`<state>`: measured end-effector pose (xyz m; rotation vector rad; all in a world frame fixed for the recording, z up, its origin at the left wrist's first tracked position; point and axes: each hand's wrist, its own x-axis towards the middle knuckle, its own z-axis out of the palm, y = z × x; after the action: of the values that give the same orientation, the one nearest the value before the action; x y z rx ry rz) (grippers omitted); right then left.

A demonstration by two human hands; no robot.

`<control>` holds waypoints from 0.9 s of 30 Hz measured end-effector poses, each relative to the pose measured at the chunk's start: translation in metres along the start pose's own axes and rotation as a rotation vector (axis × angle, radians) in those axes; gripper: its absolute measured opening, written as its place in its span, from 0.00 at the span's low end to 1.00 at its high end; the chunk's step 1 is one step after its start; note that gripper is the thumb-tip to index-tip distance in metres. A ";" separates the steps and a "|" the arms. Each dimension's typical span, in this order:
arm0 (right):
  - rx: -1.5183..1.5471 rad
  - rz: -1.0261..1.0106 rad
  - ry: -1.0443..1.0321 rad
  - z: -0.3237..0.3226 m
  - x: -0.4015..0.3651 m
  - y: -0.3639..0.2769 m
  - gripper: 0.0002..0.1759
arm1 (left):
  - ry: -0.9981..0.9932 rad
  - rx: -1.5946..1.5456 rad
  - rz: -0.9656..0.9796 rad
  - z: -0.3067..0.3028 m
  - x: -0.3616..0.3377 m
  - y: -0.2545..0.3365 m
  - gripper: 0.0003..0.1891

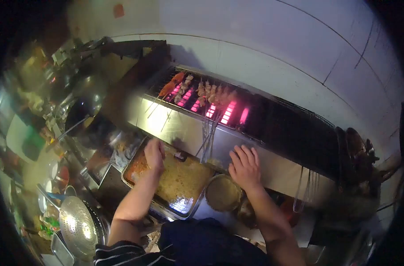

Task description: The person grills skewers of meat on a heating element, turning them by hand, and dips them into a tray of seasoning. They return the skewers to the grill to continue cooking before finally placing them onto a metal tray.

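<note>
My left hand (155, 154) is over the back left part of a metal tray (206, 181) of yellowish seasoning, its fingers curled and their tips hidden. My right hand (246, 165) has its fingers spread and holds nothing, over the grill's metal front ledge (273, 165). Beyond both hands, meat skewers (214, 93) lie in a bunch across the glowing grill (228, 113), their sticks (209, 139) reaching over the ledge. Orange skewers (168, 88) and a pale one (184, 88) lie to their left. A round bowl (223, 193) stands between the tray and my right arm.
At the lower left is a perforated strainer (77, 224). A dark wok (83, 111) with a ladle sits farther back on the left. Metal tongs (303, 188) hang at the grill's front right. A tiled wall (273, 40) rises behind the grill.
</note>
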<state>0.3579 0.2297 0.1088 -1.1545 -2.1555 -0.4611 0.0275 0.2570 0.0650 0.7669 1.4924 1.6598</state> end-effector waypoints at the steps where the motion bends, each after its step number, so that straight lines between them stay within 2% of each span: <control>1: 0.011 0.000 0.002 0.001 -0.002 0.001 0.17 | -0.097 0.025 -0.084 -0.001 -0.023 0.000 0.15; 2: 0.019 0.005 0.004 0.000 -0.004 0.002 0.17 | -0.193 0.049 -0.171 0.002 -0.042 0.003 0.15; 5: 0.047 0.008 0.005 -0.001 -0.006 0.002 0.18 | -0.351 0.110 -0.119 0.017 -0.065 0.006 0.17; 11: 0.075 -0.022 0.056 0.000 -0.010 0.007 0.18 | -0.432 0.135 -0.174 0.053 -0.064 0.063 0.32; 16: 0.096 -0.027 0.047 0.009 -0.014 0.011 0.20 | -0.490 0.566 -0.276 0.105 -0.044 0.100 0.43; 17: 0.099 -0.029 0.056 0.005 -0.014 0.012 0.20 | -0.535 0.655 -0.294 0.116 -0.036 0.103 0.39; 18: 0.102 -0.031 0.063 0.002 -0.014 0.012 0.20 | -0.486 0.689 -0.306 0.129 -0.033 0.101 0.27; 20: 0.106 -0.032 0.074 0.001 -0.017 0.010 0.21 | -0.487 0.757 -0.334 0.149 -0.031 0.103 0.16; 24: 0.111 -0.033 0.092 0.006 -0.016 0.013 0.21 | -0.443 0.860 -0.247 0.180 -0.047 0.100 0.16; 26: 0.101 -0.047 0.098 0.005 -0.018 0.015 0.20 | -0.352 0.846 -0.260 0.185 -0.076 0.104 0.20; 27: 0.085 -0.058 0.105 0.008 -0.019 0.015 0.21 | -0.300 1.017 -0.130 0.183 -0.074 0.095 0.21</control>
<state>0.3755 0.2311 0.0901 -1.0023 -2.1011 -0.4413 0.2057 0.2893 0.1877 1.3233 2.0711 0.5550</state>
